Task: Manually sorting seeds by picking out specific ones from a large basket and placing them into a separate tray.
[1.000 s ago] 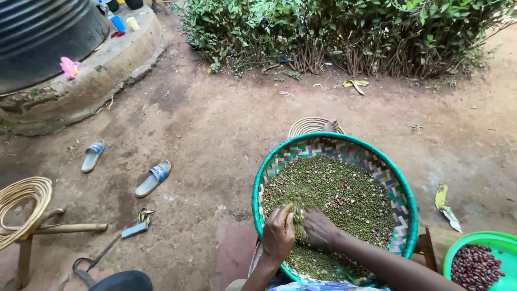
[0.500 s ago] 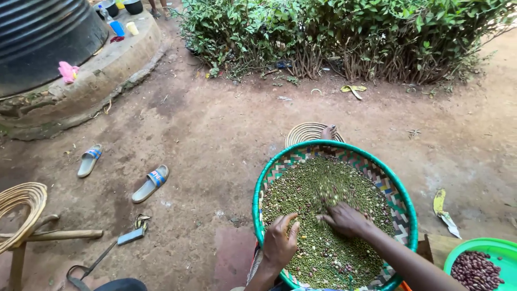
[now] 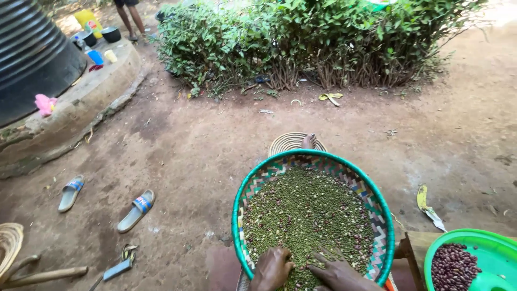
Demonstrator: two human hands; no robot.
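Green and brown seeds (image 3: 309, 213) fill the wide woven tray (image 3: 240, 200) with the teal rim, directly below me on the dirt. My left hand (image 3: 272, 268) sits at the near edge of the tray, knuckles up, fingers curled down into the seeds; I cannot tell whether anything is pinched under them. My right hand (image 3: 338, 272) lies just beside it, flat, fingers spread loose across the heap, gripping nothing. The two hands are close but not touching.

Near right: a bright green plastic bowl (image 3: 487, 241) with dark red beans (image 3: 452, 267) in it, resting on a wooden stool corner (image 3: 414, 247). A yellowed dry leaf (image 3: 425, 202) lies on the ground just past it.

Near left: a small metal tool (image 3: 118, 267) on the dirt, a wooden handle (image 3: 43, 276) and part of a coiled basket (image 3: 9, 242).

Middle: a pair of sandals (image 3: 102, 202) with blue straps, well apart from the tray. A flat round woven mat (image 3: 288, 143) lies just behind the tray's far rim, with a foot (image 3: 308, 141) on it.

Far: a low hedge (image 3: 301, 43) across the top. To the left, a raised concrete base (image 3: 81, 102) bearing a big black ribbed tank (image 3: 32, 48), a pink cloth (image 3: 45, 103), cups and pots (image 3: 99, 40). Another person's legs (image 3: 130, 19) stand beyond.
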